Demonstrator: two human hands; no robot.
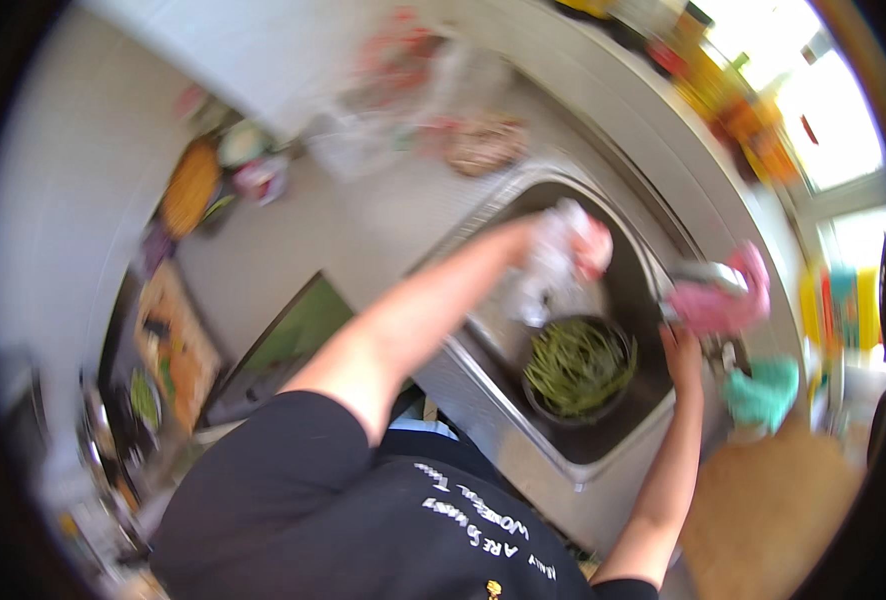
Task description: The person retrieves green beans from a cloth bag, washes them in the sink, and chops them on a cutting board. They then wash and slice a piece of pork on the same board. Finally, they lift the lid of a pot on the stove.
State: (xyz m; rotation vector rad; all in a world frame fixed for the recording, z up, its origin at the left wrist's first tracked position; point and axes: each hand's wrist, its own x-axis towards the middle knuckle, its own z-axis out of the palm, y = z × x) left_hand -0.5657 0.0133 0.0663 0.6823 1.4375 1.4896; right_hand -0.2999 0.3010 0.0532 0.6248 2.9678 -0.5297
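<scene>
Over the steel sink (480,367), my left hand (594,251) grips a thin white bundle (551,259); blur hides whether it is a plastic bag or a cloth. A round metal bowl (540,409) with green beans (581,364) sits on the sink bottom, just below that bundle. At the sink's right rim, my right hand (681,345) reaches up to the faucet (666,309), where its fingers seem to touch the metal. A pink cloth (720,304) hangs around the faucet there. Whether the right fingers close on anything is unclear.
A teal cloth (762,394) and a round wooden board (773,517) lie right of the sink. Behind it are plastic bags (375,135) and a brownish bundle (488,142). On the left stand a cutting board (176,345) with food scraps and a dark-edged green panel (293,330).
</scene>
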